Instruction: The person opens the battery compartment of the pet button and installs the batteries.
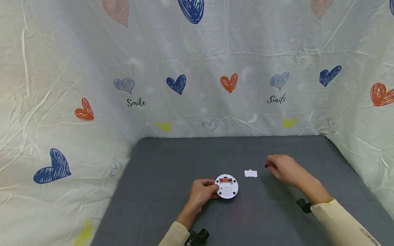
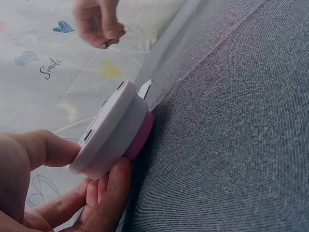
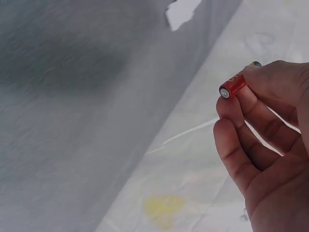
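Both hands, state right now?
Left hand: holding the round white device by its edge.
Right hand: pinching a red battery between thumb and fingers.

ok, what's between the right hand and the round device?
The white cover, on the gray table; the head view shows it between the right hand and round device.

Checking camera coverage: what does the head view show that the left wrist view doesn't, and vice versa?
Head only: the open compartment in the round white device, with a red battery lying in it, plus both cream sleeves.

Left wrist only: the device's pink section, on the side away from its dark feet.

Both: the left hand gripping the device, the right hand holding a small battery apart from it, the gray surface and the heart-print backdrop.
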`<state>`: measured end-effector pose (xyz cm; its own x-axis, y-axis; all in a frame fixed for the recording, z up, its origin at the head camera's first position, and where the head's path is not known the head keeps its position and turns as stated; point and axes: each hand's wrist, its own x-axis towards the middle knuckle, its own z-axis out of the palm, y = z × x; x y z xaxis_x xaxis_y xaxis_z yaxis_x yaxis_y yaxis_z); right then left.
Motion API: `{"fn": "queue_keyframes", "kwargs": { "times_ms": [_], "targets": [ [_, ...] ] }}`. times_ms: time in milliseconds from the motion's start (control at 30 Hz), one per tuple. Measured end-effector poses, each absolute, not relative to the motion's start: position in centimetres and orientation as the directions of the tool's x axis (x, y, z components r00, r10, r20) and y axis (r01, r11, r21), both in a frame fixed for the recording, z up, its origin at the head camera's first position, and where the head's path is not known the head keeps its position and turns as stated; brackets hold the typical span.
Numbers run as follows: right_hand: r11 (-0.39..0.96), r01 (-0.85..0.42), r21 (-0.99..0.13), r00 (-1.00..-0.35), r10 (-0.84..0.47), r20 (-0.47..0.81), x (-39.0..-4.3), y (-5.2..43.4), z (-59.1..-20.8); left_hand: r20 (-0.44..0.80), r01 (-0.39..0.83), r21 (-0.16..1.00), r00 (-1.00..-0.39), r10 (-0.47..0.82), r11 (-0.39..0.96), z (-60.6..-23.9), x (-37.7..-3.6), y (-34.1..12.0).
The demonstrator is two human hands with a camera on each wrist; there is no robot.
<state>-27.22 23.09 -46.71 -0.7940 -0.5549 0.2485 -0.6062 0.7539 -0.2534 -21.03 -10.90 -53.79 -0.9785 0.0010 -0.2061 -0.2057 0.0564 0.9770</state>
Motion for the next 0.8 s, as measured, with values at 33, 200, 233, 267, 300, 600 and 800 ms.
{"fn": "queue_keyframes", "kwargs": {
  "times_ms": [33, 200, 233, 267, 300, 600, 800],
  "targets": [
    [0.746, -0.612, -0.261, -0.789, -0.557, 0.257, -27.3, 22.7, -46.5, -0.206, -0.206, 0.977, -0.979, 0.001, 0.056, -53.8, -21.0, -10.9],
    [0.722, -0.626, -0.294, -0.779, -0.564, 0.274, -27.4, 20.9, -45.8, -0.206, -0.205, 0.977, -0.979, -0.001, 0.052, -53.8, -21.0, -11.0],
    [0.718, -0.628, -0.3, -0.778, -0.567, 0.271, -27.5, 20.6, -45.6, -0.206, -0.205, 0.977, -0.979, -0.001, 0.052, -53.8, -21.0, -11.0],
    [0.715, -0.629, -0.305, -0.777, -0.57, 0.268, -27.5, 20.2, -45.5, -0.206, -0.205, 0.977, -0.979, -0.002, 0.051, -53.8, -21.0, -11.0],
    [0.712, -0.63, -0.31, -0.776, -0.572, 0.264, -27.5, 19.9, -45.4, -0.206, -0.206, 0.977, -0.978, -0.002, 0.051, -53.8, -21.0, -11.0],
    [0.69, -0.641, -0.335, -0.767, -0.594, 0.244, -27.5, 17.2, -44.8, -0.21, -0.21, 0.976, -0.978, -0.006, 0.058, -53.9, -20.9, -11.0],
    [0.666, -0.66, -0.347, -0.748, -0.624, 0.226, -27.4, 15.5, -44.8, -0.206, -0.206, 0.976, -0.978, -0.006, 0.064, -53.9, -21.0, -10.9]
  ]
}}
